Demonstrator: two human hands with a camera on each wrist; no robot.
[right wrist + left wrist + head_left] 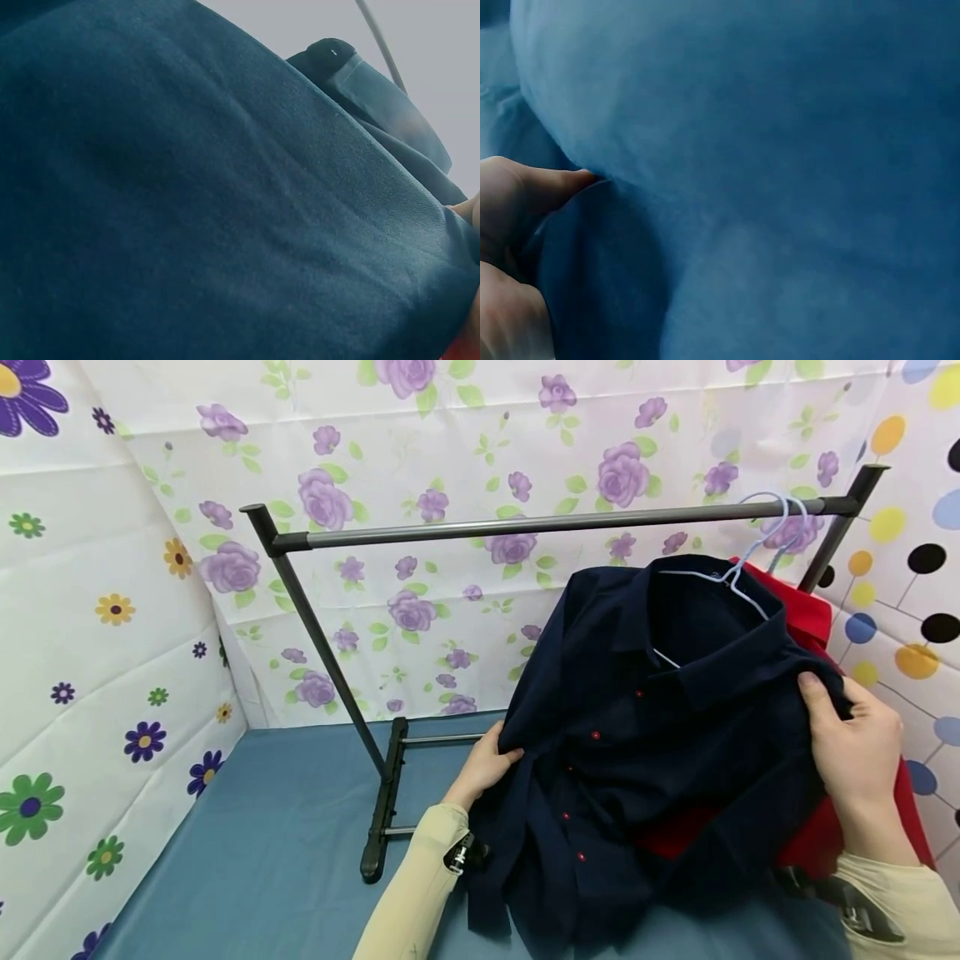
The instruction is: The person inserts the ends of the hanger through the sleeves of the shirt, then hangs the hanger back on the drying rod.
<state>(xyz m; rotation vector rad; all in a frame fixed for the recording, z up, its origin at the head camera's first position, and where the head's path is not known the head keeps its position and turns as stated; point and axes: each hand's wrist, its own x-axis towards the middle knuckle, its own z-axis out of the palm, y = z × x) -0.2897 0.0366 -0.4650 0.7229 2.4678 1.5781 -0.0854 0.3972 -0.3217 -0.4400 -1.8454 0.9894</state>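
Observation:
A navy shirt (615, 760) with small red buttons hangs on a pale blue hanger (738, 568) hooked over the rack's rail. My left hand (483, 768) pinches the shirt's cloth at its left side, thumb on top. The left wrist view shows that hand (517, 195) with the thumb pressed into a fold of fabric. At the shirt's right shoulder, my right hand (855, 743) grips the cloth between thumb and fingers. In the right wrist view the shirt (225, 195) fills most of the picture, with the collar beyond and only a bit of the hand at the right edge.
Behind the navy shirt hangs a red garment (810, 610), near the rack's right post. The dark metal rack (465, 531) stands on a blue cloth surface (277, 835). Flowered sheets (420, 460) form the back and left sides; a dotted sheet (915, 552) covers the right.

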